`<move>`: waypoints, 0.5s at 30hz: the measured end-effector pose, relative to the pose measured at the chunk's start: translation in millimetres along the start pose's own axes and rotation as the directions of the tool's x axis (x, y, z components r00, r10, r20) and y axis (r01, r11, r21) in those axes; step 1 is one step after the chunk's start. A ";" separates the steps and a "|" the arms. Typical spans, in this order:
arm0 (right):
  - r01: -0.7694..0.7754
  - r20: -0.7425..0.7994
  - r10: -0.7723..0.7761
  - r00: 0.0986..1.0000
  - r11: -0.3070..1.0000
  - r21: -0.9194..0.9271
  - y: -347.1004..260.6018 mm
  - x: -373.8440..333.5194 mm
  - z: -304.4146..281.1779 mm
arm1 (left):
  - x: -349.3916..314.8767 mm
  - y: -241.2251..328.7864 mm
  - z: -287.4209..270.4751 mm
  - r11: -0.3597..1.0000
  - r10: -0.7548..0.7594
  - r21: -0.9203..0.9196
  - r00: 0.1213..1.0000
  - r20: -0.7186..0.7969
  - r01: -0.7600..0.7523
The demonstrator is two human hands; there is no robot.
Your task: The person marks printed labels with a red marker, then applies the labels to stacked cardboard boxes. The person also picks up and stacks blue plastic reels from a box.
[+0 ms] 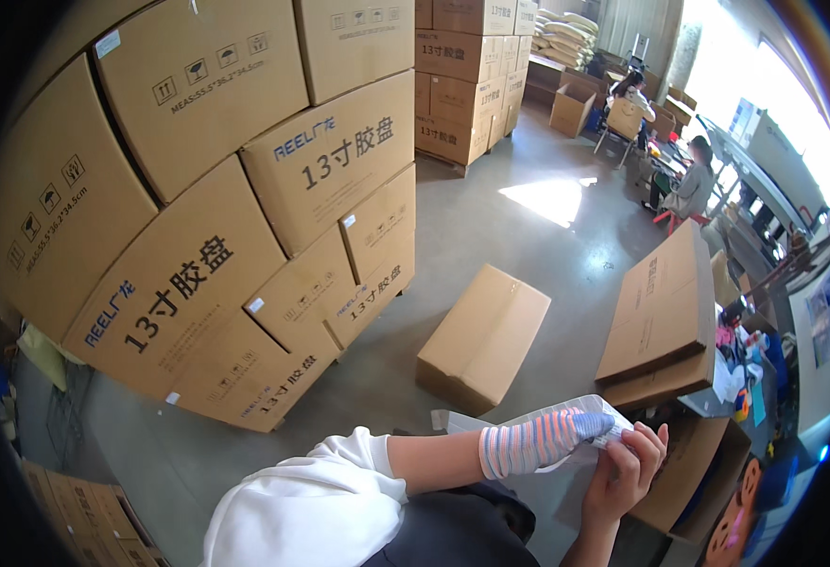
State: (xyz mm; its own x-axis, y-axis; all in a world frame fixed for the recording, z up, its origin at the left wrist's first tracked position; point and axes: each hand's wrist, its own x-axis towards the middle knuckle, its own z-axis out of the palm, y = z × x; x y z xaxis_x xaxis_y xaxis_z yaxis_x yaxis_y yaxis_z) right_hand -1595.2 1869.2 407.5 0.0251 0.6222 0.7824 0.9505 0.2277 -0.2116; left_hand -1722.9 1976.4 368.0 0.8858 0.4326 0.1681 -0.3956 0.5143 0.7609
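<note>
My left hand (pixel 549 440), in a striped knit glove, reaches across from the left. Its fingertips press on a whitish, see-through strip (pixel 526 419) that looks like a sheet of labels or thin plastic; its exact kind is unclear. My right hand (pixel 629 465), bare, pinches the strip's right end beside the gloved fingertips, thumb and fingers closed around it. The strip's other end trails left past my wrist. Just beyond my hands, a taped cardboard carton (pixel 487 333) sits closed on the floor.
Tall stacked cartons (pixel 330 161) rise at left. Flattened cardboard (pixel 656 312) leans at right above an open box (pixel 689 472), near a cluttered bench (pixel 741 378). Two seated people (pixel 689 184) work at the far right. More cartons (pixel 462 90) stand on a pallet farther back.
</note>
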 end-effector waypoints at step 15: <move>0.173 0.058 -0.209 0.976 0.914 0.366 305.5 141.0 47.8 | 280.5 -25.7 -28.2 0.969 0.241 0.007 0.940 -0.243 -0.247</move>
State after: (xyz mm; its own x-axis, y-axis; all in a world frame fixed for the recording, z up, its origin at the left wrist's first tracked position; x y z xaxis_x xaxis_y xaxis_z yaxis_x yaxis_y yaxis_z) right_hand -1316.0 2062.3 425.2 -0.1918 0.6036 0.7739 0.7599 0.5904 -0.2721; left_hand -1471.1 2105.4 378.0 0.6781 0.7103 0.1890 -0.5999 0.3863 0.7006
